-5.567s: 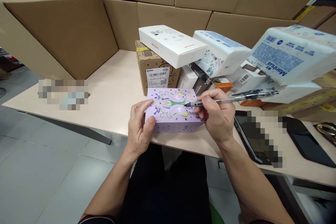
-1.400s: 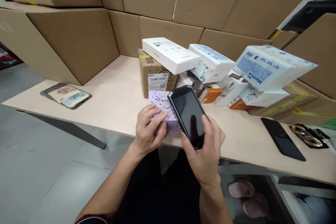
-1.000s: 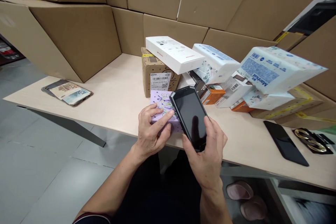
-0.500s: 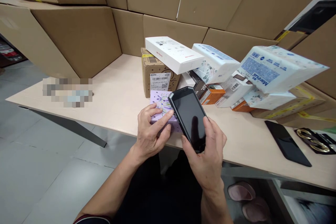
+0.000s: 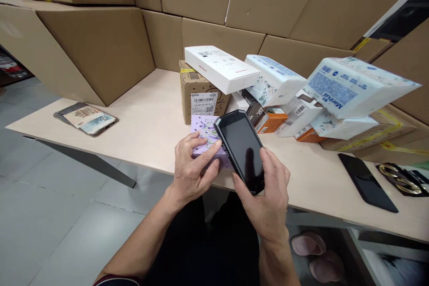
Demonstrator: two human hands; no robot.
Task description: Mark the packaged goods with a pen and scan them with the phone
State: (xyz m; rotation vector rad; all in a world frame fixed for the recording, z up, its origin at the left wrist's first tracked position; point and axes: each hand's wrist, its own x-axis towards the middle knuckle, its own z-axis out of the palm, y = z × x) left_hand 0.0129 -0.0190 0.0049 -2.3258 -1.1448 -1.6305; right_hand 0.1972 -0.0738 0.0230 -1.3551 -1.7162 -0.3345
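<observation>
A black rugged smartphone [image 5: 243,152] with a dark screen is tilted above the table's front edge. My right hand [image 5: 266,192] is closed around its lower end, thumb on one side and fingers on the other. The index fingertip of my left hand [image 5: 194,163] touches the phone's left edge. That hand's other fingers are apart and lie over a purple patterned box [image 5: 204,125], which the hand and phone partly cover. Behind the purple box stands a brown carton [image 5: 204,103] with a barcode label.
A white flat box [image 5: 221,67] rests on the carton. Tissue packs [image 5: 351,87] and small orange boxes [image 5: 271,120] are piled to the right. Another black phone [image 5: 367,183] and scissors [image 5: 398,178] lie farther right. Banknotes [image 5: 85,118] lie at left. Large cardboard boxes [image 5: 97,49] line the back.
Both hands and the phone keep almost the same pose. The pixelated patch at the table's left now shows clearly as banknotes.
</observation>
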